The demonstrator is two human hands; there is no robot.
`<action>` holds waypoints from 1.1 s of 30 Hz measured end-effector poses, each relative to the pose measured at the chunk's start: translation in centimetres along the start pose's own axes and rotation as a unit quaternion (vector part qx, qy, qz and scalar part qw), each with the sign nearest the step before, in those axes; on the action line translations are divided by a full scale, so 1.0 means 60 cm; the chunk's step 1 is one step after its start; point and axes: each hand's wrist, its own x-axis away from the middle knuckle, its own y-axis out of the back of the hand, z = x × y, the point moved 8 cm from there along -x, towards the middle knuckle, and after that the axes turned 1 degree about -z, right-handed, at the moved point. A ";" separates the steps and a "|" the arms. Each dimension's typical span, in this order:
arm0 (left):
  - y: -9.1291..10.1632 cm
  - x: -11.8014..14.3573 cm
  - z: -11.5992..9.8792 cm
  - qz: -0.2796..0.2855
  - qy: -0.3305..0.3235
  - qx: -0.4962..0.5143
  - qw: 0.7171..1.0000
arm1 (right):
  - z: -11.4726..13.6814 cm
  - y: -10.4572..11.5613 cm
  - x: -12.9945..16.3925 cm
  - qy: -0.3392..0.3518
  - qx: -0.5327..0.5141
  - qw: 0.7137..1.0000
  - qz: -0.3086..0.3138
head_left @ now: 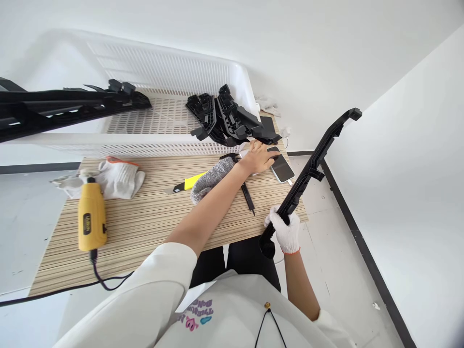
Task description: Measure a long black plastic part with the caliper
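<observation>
My right hand [285, 229], in a white knit glove with an orange cuff edge, grips a long black plastic trim piece [312, 166] near its lower end. The piece tilts up and away to the right, past the table's edge. My bare left hand [258, 157] reaches across the table with its fingers stretched out. Its fingertips lie at the near-left edge of a phone [282, 166] with a dark screen and a white cable. Beneath my left forearm are a grey fuzzy cloth [213, 180], a utility knife with a yellow handle [194, 181] and a thin black strip [248, 198].
A white slatted basket [163, 145] stands at the back, with several black plastic parts [228, 116] inside and others [65, 108] lying across its left side. On the table [145, 227] are a yellow heat gun [92, 215] with a black cord and white gloves [121, 179]. A wall [409, 145] rises to the right.
</observation>
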 end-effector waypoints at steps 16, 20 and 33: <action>-0.020 0.050 -0.083 -0.042 -0.125 -0.041 0.990 | -0.008 0.003 -0.004 -0.004 -0.003 1.000 0.007; 0.009 0.025 -0.020 -0.059 0.025 -0.061 0.996 | -0.006 0.003 -0.003 0.001 -0.003 1.000 0.007; -0.018 -0.017 0.007 0.010 0.029 -0.006 1.000 | -0.003 0.003 -0.001 0.005 0.017 1.000 0.003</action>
